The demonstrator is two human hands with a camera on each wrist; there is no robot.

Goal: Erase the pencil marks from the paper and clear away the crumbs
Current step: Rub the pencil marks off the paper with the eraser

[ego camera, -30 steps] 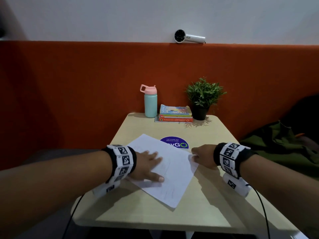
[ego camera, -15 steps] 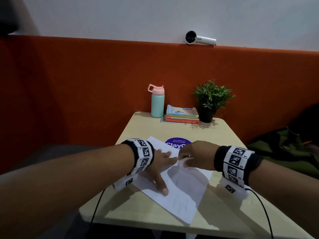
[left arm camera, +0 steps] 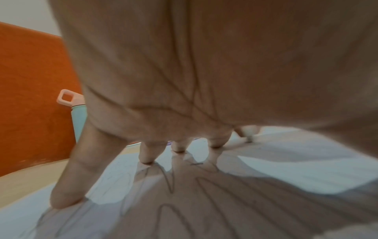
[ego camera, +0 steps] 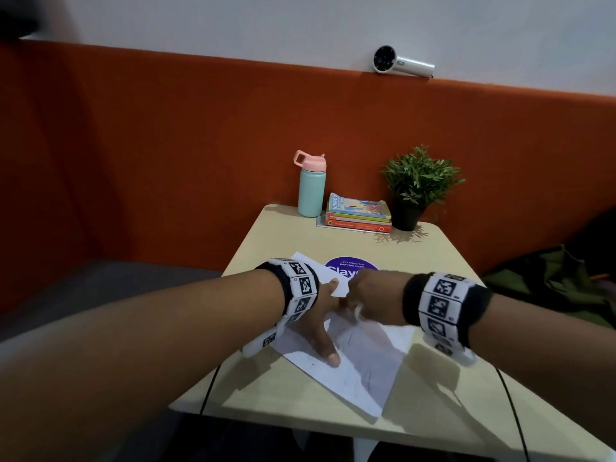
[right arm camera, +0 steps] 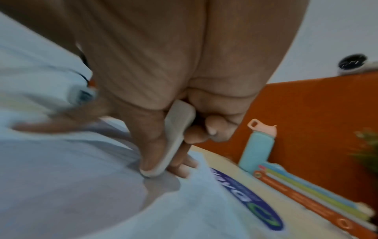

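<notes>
A white sheet of paper (ego camera: 363, 365) with grey pencil zigzags (left arm camera: 204, 194) lies skewed on the beige table (ego camera: 433, 388). My left hand (ego camera: 320, 325) lies flat on the sheet's left part, fingers spread and straight, pressing it down; its fingertips (left arm camera: 67, 200) touch the paper. My right hand (ego camera: 370, 298) pinches a white eraser (right arm camera: 175, 140) between thumb and fingers, its lower tip touching the paper near the sheet's far edge, close to the left hand's fingers. The eraser (ego camera: 357, 311) shows as a small white bit under the right hand. No crumbs are clear enough to tell.
A purple round sticker (ego camera: 350, 266) sits on the table just beyond the paper. At the back stand a teal bottle with a pink lid (ego camera: 310, 186), a stack of books (ego camera: 358, 215) and a potted plant (ego camera: 416, 188). An orange partition (ego camera: 166, 155) backs the table.
My right hand has moved left from the sheet's right edge onto the paper, beside the left hand. The left hand stays pressed on the sheet. The head view has shifted.
</notes>
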